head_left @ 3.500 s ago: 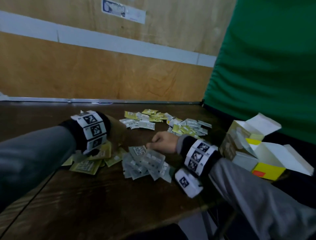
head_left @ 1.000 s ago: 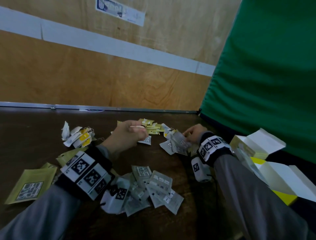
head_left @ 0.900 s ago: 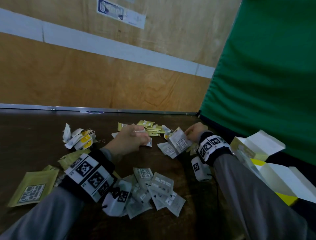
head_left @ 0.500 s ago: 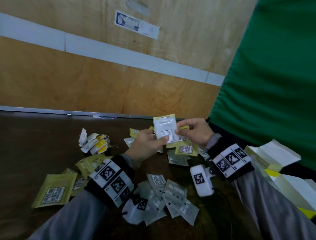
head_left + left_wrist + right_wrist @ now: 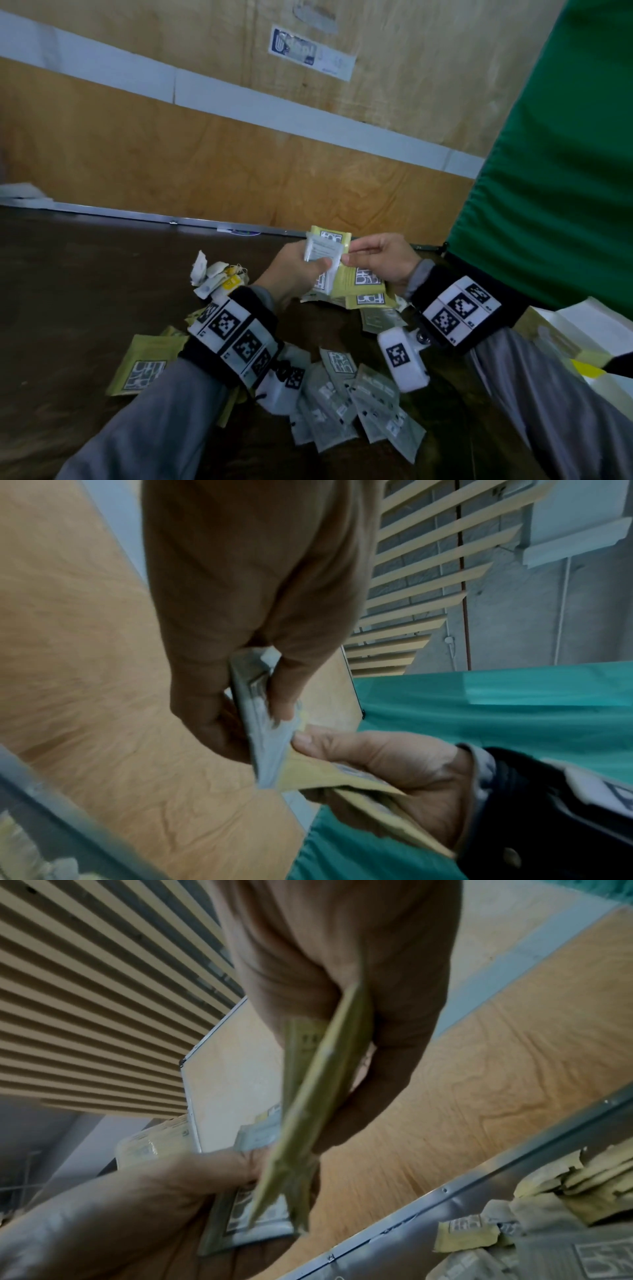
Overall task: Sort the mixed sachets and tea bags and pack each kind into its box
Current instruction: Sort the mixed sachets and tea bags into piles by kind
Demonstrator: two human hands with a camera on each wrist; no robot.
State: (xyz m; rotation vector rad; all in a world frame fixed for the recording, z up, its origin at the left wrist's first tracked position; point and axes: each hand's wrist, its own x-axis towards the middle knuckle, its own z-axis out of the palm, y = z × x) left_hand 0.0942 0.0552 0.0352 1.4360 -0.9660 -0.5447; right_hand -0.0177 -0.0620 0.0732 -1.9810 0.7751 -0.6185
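Both hands are raised above the dark table (image 5: 85, 308), close together. My left hand (image 5: 317, 265) grips a small stack of grey-white sachets (image 5: 322, 251) between thumb and fingers. My right hand (image 5: 347, 257) holds a fan of yellow-green sachets (image 5: 358, 281) and pinches the stack's right edge. In the left wrist view my left hand (image 5: 274, 712) clamps the grey sachets (image 5: 255, 704), and the yellow sachets (image 5: 325, 775) sit under the right thumb. In the right wrist view my right hand (image 5: 329, 1148) holds the yellow sachets (image 5: 315, 1096) edge-on.
A pile of grey sachets (image 5: 352, 404) lies on the near table. Yellow-green sachets (image 5: 144, 366) lie at the left, tea bags (image 5: 215, 277) further back. Open white and yellow boxes (image 5: 582, 339) stand at the right, under a green curtain (image 5: 548, 171). A wooden wall stands behind.
Both hands left the table piles, rose with sachets and came together. The grey sachets now sit in the left hand, the yellow-green ones in the right.
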